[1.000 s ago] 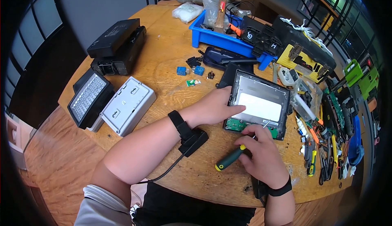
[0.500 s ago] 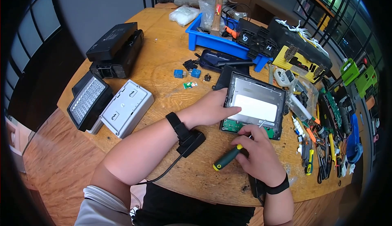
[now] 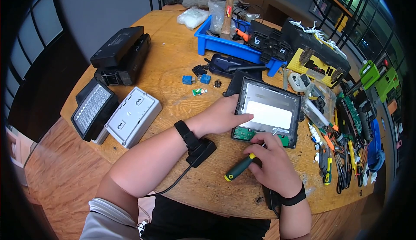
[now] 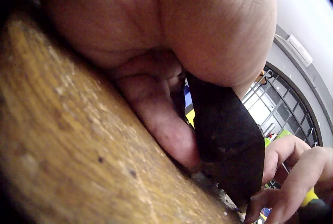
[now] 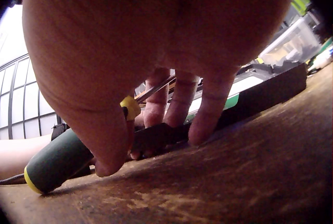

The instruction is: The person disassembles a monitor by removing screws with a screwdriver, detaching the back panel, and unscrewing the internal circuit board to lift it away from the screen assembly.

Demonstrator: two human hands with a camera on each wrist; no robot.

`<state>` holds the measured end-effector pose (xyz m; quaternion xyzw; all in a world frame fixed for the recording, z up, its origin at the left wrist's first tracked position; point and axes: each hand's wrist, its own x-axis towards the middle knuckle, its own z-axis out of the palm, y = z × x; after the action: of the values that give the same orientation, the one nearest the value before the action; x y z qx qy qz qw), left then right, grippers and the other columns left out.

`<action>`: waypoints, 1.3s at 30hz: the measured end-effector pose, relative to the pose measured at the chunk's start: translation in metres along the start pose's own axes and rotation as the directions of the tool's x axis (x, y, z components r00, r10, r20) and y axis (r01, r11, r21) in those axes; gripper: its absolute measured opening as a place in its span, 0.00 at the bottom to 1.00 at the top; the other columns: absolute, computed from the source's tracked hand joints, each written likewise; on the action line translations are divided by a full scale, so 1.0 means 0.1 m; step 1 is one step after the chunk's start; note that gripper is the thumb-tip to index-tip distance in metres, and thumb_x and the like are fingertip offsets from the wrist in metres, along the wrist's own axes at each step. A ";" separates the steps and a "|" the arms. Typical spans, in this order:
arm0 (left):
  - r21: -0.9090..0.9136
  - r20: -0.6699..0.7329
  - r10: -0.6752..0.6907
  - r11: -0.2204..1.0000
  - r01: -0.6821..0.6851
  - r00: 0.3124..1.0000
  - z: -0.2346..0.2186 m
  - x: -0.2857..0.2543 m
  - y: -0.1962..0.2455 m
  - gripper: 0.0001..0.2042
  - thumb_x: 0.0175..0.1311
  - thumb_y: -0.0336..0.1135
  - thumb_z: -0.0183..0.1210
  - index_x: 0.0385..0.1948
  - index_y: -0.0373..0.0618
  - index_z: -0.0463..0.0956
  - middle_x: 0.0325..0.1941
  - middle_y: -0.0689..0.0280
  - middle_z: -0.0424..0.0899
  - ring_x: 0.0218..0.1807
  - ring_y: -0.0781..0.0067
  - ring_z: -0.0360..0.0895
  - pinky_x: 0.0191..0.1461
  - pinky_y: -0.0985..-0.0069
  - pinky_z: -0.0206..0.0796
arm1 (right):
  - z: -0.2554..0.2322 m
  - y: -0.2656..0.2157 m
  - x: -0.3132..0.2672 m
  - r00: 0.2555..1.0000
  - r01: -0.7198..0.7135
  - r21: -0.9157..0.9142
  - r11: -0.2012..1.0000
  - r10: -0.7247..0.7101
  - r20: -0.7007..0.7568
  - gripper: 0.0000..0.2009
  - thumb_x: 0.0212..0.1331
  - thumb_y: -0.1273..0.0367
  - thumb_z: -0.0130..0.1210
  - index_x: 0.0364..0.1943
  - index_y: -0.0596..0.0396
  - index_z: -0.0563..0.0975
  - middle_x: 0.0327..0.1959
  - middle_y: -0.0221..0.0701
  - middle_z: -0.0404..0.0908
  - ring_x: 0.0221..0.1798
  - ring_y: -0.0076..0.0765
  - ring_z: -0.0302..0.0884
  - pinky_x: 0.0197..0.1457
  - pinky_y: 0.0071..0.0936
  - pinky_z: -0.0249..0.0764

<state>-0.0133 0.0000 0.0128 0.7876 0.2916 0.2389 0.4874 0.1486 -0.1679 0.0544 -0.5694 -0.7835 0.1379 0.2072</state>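
Observation:
An opened black-framed display panel (image 3: 294, 110) with a metal back, a white label and a green circuit board (image 3: 242, 133) along its near edge lies tilted on the table. My left hand (image 3: 219, 116) grips its left side, thumb over the top; the left wrist view shows the fingers curled low beside the black casing (image 4: 229, 135). In my right hand (image 3: 277, 166) is a green and yellow screwdriver (image 3: 239, 169), pinched near the yellow collar. Its shaft points at the panel's near edge, by the label's corner. Right fingertips (image 5: 200, 133) rest beside the casing, close over the table.
Hand tools crowd the right side of the table (image 3: 190, 196), including another screwdriver (image 3: 328, 170). Behind the panel stand a blue bin (image 3: 225, 45) and a black toolbox (image 3: 299, 36). At left are a white box (image 3: 132, 114), an LED lamp (image 3: 93, 107) and black cases (image 3: 119, 49).
The head view has shifted slightly, so table items appear a little further left and lower. Both hands keep nearly the same hold on the panel and the screwdriver.

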 end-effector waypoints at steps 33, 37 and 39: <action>0.019 -0.044 0.121 0.993 -0.120 0.992 0.04 0.03 -0.12 0.26 0.67 0.44 0.66 0.56 0.29 0.72 0.44 0.51 0.87 0.41 0.65 0.85 0.45 0.70 0.77 | 0.00 0.00 0.00 1.000 0.005 -0.006 1.000 -0.005 0.005 0.15 0.46 0.76 0.67 0.42 0.54 0.81 0.51 0.36 0.73 0.56 0.50 0.72 0.58 0.41 0.75; 0.016 -0.027 0.065 0.998 -0.065 0.998 0.01 0.01 -0.05 0.26 0.66 0.45 0.66 0.54 0.30 0.72 0.41 0.51 0.87 0.37 0.66 0.85 0.41 0.70 0.77 | 0.00 0.00 0.00 1.000 0.004 0.004 1.000 -0.004 0.005 0.15 0.47 0.77 0.66 0.42 0.54 0.81 0.51 0.36 0.73 0.56 0.49 0.72 0.58 0.40 0.74; 0.024 -0.017 0.037 0.999 -0.037 0.999 0.01 0.01 -0.04 0.26 0.66 0.45 0.66 0.54 0.29 0.72 0.41 0.51 0.87 0.36 0.67 0.85 0.40 0.70 0.77 | 0.00 0.00 0.00 1.000 0.002 0.003 1.000 -0.002 0.008 0.15 0.47 0.77 0.66 0.42 0.54 0.81 0.51 0.36 0.73 0.56 0.49 0.72 0.58 0.40 0.74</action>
<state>-0.0133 0.0015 0.0091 0.7965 0.2841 0.2513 0.4708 0.1490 -0.1683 0.0545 -0.5676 -0.7847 0.1413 0.2052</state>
